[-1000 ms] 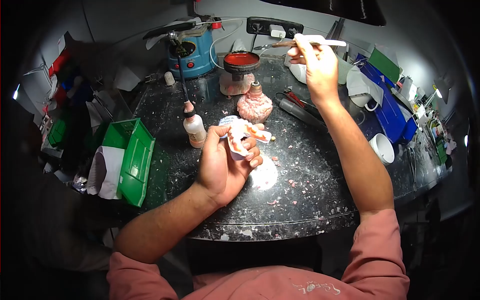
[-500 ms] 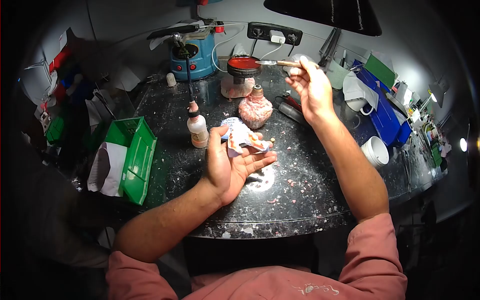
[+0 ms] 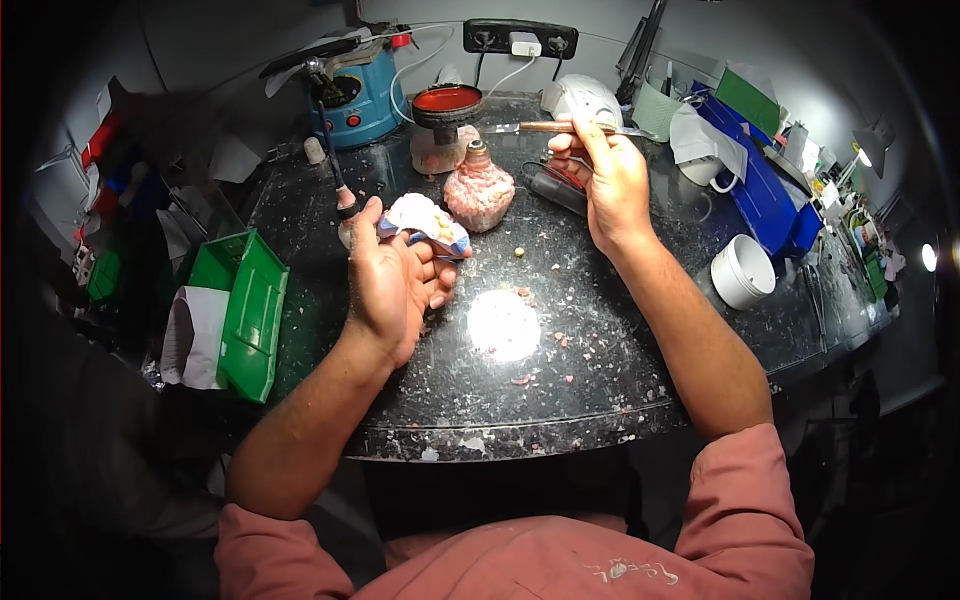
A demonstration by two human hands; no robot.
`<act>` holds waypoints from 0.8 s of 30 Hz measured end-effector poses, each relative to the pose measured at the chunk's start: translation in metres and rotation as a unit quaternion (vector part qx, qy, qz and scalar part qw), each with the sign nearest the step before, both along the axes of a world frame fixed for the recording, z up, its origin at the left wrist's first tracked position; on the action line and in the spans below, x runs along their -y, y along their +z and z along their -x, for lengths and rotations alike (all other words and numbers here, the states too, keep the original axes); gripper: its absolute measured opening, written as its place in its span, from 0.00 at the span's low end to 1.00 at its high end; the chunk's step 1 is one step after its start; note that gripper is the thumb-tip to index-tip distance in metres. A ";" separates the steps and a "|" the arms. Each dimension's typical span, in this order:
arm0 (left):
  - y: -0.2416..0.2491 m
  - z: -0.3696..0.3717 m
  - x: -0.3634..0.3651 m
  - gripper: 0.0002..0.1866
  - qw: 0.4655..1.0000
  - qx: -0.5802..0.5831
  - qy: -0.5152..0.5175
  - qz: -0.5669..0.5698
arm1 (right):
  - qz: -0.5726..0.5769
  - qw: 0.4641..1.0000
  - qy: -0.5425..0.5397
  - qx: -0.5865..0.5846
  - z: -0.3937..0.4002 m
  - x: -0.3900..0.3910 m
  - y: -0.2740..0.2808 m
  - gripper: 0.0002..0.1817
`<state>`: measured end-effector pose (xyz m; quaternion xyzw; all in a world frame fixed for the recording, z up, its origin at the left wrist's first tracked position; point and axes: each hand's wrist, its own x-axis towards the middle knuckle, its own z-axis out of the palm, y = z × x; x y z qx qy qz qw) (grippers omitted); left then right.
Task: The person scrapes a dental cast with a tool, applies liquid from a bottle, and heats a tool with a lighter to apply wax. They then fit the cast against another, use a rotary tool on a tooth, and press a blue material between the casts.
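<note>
My left hand (image 3: 385, 290) is closed on a dental cast (image 3: 418, 216), white on top with blue at its edges, held above the bench between thumb and fingers. My right hand (image 3: 615, 185) grips a wax knife (image 3: 545, 127) by its wooden handle, the blade pointing left. Left of that blade stands a dark round dish of red wax (image 3: 447, 99) on a pedestal. Between the hands sits a wax-crusted spirit burner (image 3: 479, 192). Behind my left thumb, a bottle with a dark stem (image 3: 346, 203) is partly hidden.
A green bin (image 3: 255, 320) with paper stands at left, a blue machine (image 3: 365, 100) at the back. At right are a white tub (image 3: 743, 272) and a blue tray (image 3: 765, 200). Pink scraps and a bright light spot (image 3: 504, 326) mark the dark bench (image 3: 600, 390).
The cast has turned in my left hand, which has shifted left. My right hand has drawn the knife away from the wax dish, and the view has shifted.
</note>
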<state>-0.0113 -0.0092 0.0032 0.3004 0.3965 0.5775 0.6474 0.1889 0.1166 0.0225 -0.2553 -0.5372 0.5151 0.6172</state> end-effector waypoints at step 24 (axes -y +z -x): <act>0.006 -0.009 0.000 0.41 0.992 -0.098 0.026 -0.077 | -0.030 0.999 0.010 0.026 -0.002 -0.001 0.000 0.16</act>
